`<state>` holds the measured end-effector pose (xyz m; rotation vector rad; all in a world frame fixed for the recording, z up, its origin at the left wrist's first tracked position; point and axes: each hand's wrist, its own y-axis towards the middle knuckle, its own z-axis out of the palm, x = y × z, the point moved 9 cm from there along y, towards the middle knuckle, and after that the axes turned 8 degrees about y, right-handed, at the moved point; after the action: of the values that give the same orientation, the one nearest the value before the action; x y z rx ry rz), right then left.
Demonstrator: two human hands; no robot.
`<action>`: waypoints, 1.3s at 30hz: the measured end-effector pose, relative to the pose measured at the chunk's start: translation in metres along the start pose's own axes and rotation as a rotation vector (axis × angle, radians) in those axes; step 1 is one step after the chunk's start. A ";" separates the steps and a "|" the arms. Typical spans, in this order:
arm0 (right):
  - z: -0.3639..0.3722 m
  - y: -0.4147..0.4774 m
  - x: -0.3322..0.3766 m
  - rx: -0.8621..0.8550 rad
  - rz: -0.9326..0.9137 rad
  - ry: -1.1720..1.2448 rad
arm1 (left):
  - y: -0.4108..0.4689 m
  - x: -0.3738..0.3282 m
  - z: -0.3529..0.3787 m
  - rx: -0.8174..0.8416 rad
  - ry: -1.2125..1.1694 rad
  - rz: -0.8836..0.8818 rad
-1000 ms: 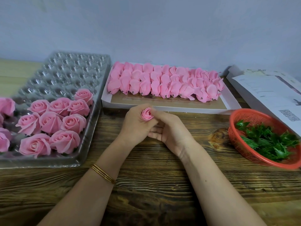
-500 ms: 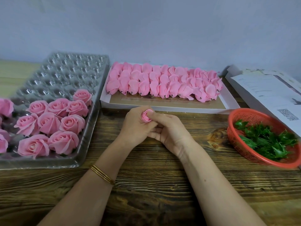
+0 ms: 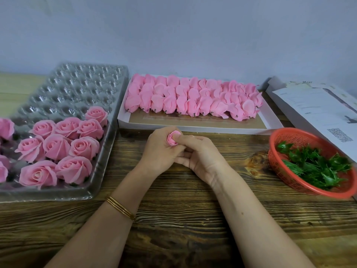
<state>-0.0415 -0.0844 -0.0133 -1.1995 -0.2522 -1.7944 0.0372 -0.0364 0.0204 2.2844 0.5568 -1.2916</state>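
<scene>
Over the wooden surface [image 3: 173,209], my left grip [image 3: 160,149] wraps the rosebud [image 3: 172,140], bloom facing up. My right grip [image 3: 201,157] pinches it from the right.

Rosebud [image 3: 172,139] base hidden by left hand [image 3: 160,149]; papers [image 3: 318,107] print illegible.

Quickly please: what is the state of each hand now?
Left hand: holds the small pink rose.
Right hand: pinches the same rose.

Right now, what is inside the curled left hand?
A small pink rose sits inside the left hand; fingers of the right hand pinch its edge. Its lower part and base are covered by both hands.
</scene>
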 end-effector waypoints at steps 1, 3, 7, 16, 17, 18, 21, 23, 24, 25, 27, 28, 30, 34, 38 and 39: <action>0.000 0.000 0.000 -0.001 0.000 -0.002 | 0.000 0.000 0.000 -0.002 0.000 -0.001; 0.000 0.000 0.000 -0.003 0.000 -0.005 | 0.000 0.000 0.000 -0.006 -0.010 0.000; 0.000 -0.001 0.000 -0.008 0.000 -0.007 | -0.001 0.000 0.001 -0.002 -0.026 0.007; 0.005 -0.004 0.001 -0.006 0.039 0.044 | 0.000 0.001 -0.004 -0.035 -0.111 0.009; 0.005 -0.003 0.000 -0.004 0.054 0.053 | 0.001 0.001 -0.006 -0.058 -0.134 0.012; 0.004 -0.003 -0.001 0.001 0.072 0.059 | 0.001 0.001 -0.008 -0.083 -0.158 0.012; 0.001 -0.003 0.000 0.008 0.081 0.077 | 0.001 0.004 -0.011 -0.122 -0.264 -0.020; 0.004 -0.003 0.003 0.020 0.030 0.056 | 0.001 0.007 -0.011 -0.132 -0.339 -0.048; 0.005 -0.003 0.004 0.020 -0.018 0.005 | 0.001 0.008 -0.012 -0.139 -0.375 -0.063; 0.006 -0.004 0.006 0.009 -0.084 -0.075 | 0.002 0.009 -0.012 -0.153 -0.407 -0.080; 0.006 -0.005 0.010 -0.037 -0.215 -0.236 | 0.003 0.013 -0.012 -0.188 -0.472 -0.115; 0.007 -0.007 0.013 -0.054 -0.273 -0.286 | 0.003 0.013 -0.011 -0.197 -0.506 -0.128; 0.010 -0.008 0.017 -0.062 -0.349 -0.351 | 0.002 0.013 -0.009 -0.198 -0.544 -0.134; 0.010 -0.009 0.020 -0.083 -0.387 -0.400 | 0.003 0.013 -0.006 -0.183 -0.526 -0.121; 0.010 -0.008 0.016 -0.066 -0.304 -0.477 | 0.004 0.016 -0.007 -0.183 -0.493 -0.140; 0.008 -0.008 0.016 -0.073 -0.284 -0.486 | 0.004 0.017 -0.009 -0.193 -0.484 -0.142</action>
<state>-0.0443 -0.0845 0.0067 -1.7144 -0.6698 -1.7319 0.0534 -0.0325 0.0108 1.7168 0.6421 -1.7050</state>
